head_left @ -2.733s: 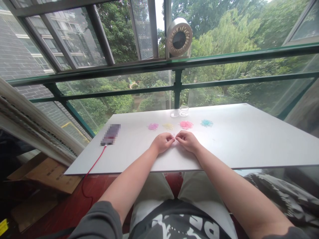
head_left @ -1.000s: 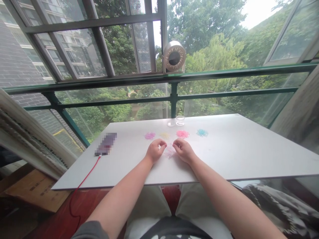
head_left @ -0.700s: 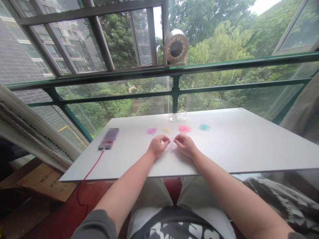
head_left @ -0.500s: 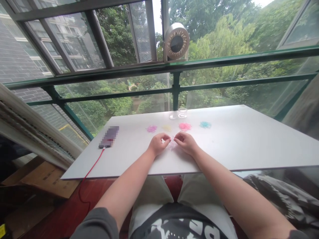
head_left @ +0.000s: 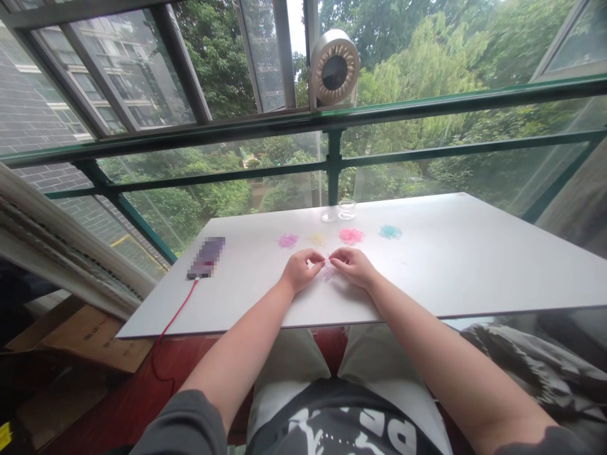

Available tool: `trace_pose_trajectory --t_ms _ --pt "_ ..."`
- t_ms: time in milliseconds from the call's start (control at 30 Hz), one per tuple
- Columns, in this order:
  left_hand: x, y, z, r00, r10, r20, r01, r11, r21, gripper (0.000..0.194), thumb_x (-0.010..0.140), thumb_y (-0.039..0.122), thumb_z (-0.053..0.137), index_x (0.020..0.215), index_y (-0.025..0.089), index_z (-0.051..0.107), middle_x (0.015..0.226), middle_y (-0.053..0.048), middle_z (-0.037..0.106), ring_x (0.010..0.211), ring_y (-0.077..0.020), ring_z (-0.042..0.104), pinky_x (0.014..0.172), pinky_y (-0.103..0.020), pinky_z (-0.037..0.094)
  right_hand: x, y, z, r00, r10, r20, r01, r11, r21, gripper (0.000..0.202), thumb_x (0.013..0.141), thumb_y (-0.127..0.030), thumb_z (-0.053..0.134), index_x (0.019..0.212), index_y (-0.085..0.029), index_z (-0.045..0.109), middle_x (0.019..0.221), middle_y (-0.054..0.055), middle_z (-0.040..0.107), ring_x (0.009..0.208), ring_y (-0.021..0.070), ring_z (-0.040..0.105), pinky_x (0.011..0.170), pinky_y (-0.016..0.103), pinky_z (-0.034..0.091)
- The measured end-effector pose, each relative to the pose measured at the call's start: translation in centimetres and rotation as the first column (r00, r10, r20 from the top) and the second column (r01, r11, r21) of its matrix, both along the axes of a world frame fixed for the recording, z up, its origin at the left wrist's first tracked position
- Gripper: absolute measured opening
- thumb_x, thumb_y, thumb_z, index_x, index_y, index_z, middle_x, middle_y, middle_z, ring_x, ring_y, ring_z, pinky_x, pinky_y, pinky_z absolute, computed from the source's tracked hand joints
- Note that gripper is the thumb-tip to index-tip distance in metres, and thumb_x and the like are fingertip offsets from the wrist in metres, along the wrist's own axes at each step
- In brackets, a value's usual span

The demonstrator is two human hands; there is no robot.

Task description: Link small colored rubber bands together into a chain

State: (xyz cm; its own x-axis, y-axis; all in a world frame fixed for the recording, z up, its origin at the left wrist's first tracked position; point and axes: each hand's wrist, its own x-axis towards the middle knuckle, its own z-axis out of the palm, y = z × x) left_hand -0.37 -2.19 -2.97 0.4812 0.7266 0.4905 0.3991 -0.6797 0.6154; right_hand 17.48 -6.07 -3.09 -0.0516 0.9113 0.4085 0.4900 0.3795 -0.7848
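A small pale lilac pile of thin, tangled loops (head_left: 327,273), which look like little rubber bands, lies on the white table between my hands. My left hand (head_left: 303,269) pinches at the upper edge of this pile, thumb against fingers. Facing it, my right hand (head_left: 351,265) is closed in a similar pinch, its fingertips almost meeting the left ones. A faint pale strand shows between the fingertips. Behind the hands lie separate clumps of similar loops: purple (head_left: 288,240), pale yellow (head_left: 317,238), pink (head_left: 351,236) and teal (head_left: 390,232).
Two clear round containers or lids (head_left: 346,210) stand at the table's (head_left: 474,265) back edge. To the left lies a blurred-out phone (head_left: 207,256) with a red cable (head_left: 177,311) running over the front edge. A round fan-like device (head_left: 334,68) sits above the green railing (head_left: 265,174).
The view has tilted slightly, so the table sits a little higher in the picture. My fingertips are a bit closer together above the pale pile. The coloured clumps stay in place.
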Motion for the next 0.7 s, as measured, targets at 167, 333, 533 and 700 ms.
trace_pose_trajectory --t_ms 167,333,533,700 --pt "0.05 -0.03 -0.06 1.0 -0.027 0.003 0.026 0.999 0.019 0.009 0.074 0.023 0.06 0.078 0.017 0.066 0.079 -0.002 0.069 0.072 -0.0129 0.061 0.063 -0.024 0.044 -0.06 0.02 -0.03 1.0 -0.01 0.015 0.01 1.0 -0.012 0.02 0.073 -0.029 0.056 0.081 -0.014 0.066 0.066 0.003 0.066 0.054 0.0118 0.051 0.053 0.024 0.04" --pt "0.04 -0.03 -0.16 0.999 -0.033 0.005 0.033 0.999 0.04 0.009 0.074 0.021 0.059 0.078 0.017 0.066 0.078 -0.003 0.069 0.072 -0.0131 0.06 0.062 -0.024 0.043 0.01 0.15 -0.21 1.0 0.005 0.006 -0.005 1.0 -0.018 0.017 0.074 -0.027 0.055 0.074 -0.015 0.065 0.063 0.003 0.064 0.056 0.0124 0.052 0.054 0.024 0.041" --pt "0.05 0.03 -0.1 0.999 -0.03 -0.013 0.031 0.999 0.042 0.009 0.073 0.02 0.06 0.078 0.017 0.067 0.078 -0.003 0.069 0.072 -0.0133 0.06 0.063 -0.024 0.044 0.13 0.19 -0.32 1.0 0.006 -0.004 -0.006 1.0 -0.021 0.013 0.071 -0.026 0.057 0.071 -0.015 0.063 0.061 0.002 0.063 0.054 0.0114 0.051 0.052 0.023 0.04" --pt "0.12 -0.02 -0.05 0.999 -0.034 -0.011 0.035 0.998 0.046 0.008 0.072 0.019 0.06 0.076 0.018 0.067 0.078 -0.003 0.069 0.07 -0.0129 0.06 0.063 -0.024 0.044 0.15 0.04 -0.1 1.0 0.023 -0.014 -0.024 0.999 -0.037 0.014 0.07 -0.027 0.057 0.072 -0.014 0.064 0.062 0.002 0.064 0.053 0.0111 0.051 0.051 0.023 0.039"
